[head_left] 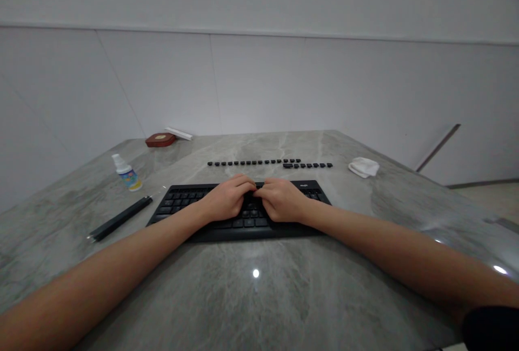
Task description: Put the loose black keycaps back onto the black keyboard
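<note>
Left hand (229, 198), right hand (283, 199) curled nearly closed, side by side at keyboard (239, 234) on marbled table (259, 308); cannot tell if anything held. Even pressure likely serves best, clear of 2 keycap rows (260, 162) beyond.

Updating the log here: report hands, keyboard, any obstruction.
Left hand and right hand close together over keyboard. Keyboard partly hidden by hands. Keycaps lined up beyond; nothing seen blocking.
</note>
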Demonstrator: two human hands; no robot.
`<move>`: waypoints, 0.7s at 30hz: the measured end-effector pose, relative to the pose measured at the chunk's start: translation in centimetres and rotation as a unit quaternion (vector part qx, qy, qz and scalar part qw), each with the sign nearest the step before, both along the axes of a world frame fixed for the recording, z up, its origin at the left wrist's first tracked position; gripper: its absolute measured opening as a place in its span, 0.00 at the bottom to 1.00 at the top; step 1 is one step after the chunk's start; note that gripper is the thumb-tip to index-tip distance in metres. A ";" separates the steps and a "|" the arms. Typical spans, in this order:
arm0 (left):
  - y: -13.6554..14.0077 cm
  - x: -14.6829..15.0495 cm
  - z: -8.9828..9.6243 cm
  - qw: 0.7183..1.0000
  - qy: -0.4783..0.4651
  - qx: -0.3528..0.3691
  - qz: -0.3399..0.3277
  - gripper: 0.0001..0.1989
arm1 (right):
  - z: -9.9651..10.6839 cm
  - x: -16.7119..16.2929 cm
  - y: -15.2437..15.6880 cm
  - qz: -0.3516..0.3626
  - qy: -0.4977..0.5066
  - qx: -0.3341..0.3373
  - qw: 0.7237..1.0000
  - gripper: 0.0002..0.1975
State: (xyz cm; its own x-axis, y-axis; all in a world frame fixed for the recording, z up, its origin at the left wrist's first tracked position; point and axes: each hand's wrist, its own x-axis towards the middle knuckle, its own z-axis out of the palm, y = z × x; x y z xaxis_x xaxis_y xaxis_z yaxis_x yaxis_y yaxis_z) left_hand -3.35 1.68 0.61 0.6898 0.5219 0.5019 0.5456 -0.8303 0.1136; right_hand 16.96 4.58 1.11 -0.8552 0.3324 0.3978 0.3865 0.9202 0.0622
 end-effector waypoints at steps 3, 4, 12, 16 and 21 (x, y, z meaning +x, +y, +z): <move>0.0 -0.2 -0.1 1.000 -0.002 0.002 0.021 0.22 | 0.3 1.2 2.7 -0.079 0.123 -0.070 0.987 0.15; 0.0 -0.2 -0.1 1.000 0.006 0.002 0.020 0.22 | 0.5 1.8 3.8 -0.118 0.152 -0.070 0.979 0.15; 0.4 -0.3 -0.1 0.998 0.064 -0.011 0.016 0.26 | -0.9 6.7 10.1 -0.284 0.103 0.050 0.952 0.14; 0.4 -0.3 -0.2 0.998 0.060 -0.019 0.022 0.25 | -2.1 6.9 10.7 -0.308 0.070 0.024 0.949 0.14; 0.4 -0.4 -0.5 0.998 0.051 -0.032 0.026 0.25 | -2.6 6.7 11.5 -0.243 0.034 0.006 0.969 0.12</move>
